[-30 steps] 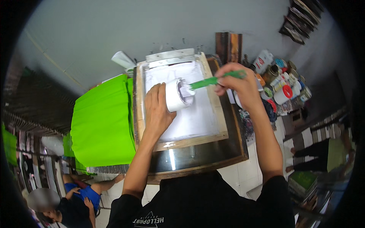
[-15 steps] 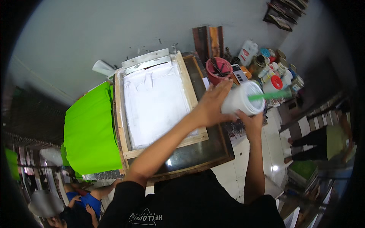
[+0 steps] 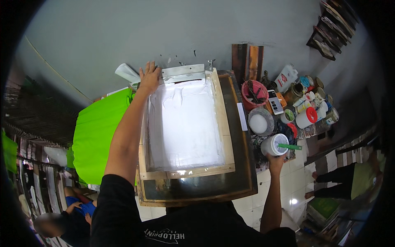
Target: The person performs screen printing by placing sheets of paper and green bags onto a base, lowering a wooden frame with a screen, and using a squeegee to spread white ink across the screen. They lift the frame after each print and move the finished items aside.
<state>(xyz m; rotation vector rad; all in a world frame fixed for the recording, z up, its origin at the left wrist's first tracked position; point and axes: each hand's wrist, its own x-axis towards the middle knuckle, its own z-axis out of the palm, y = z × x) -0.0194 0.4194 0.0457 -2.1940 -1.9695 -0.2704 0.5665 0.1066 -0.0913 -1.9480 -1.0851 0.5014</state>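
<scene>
A wooden screen-printing frame [image 3: 226, 123] lies on a dark glass-topped board in front of me, its mesh [image 3: 189, 131] coated with white ink. A pale metal bar [image 3: 183, 73] crosses its far end. My left hand [image 3: 150, 77] is at the bar's left end by the frame's far left corner, fingers stretched out and apart; whether it presses on the frame I cannot tell. Off to the right, my right hand [image 3: 275, 161] grips a white plastic tub [image 3: 269, 146] from its near side, at the side table's edge. A green-handled tool [image 3: 290, 146] sticks out of the tub.
Bright green fabric [image 3: 98, 136] is piled left of the frame. The side table carries a pink bucket [image 3: 252, 92], a bowl with a white lump [image 3: 259, 123], a phone [image 3: 275, 103] and several ink pots. One person sits lower left; another stands at right.
My left hand has let go of the tub and moved far left to the frame's far corner. My right hand has lowered the tub toward the side table's near edge.
</scene>
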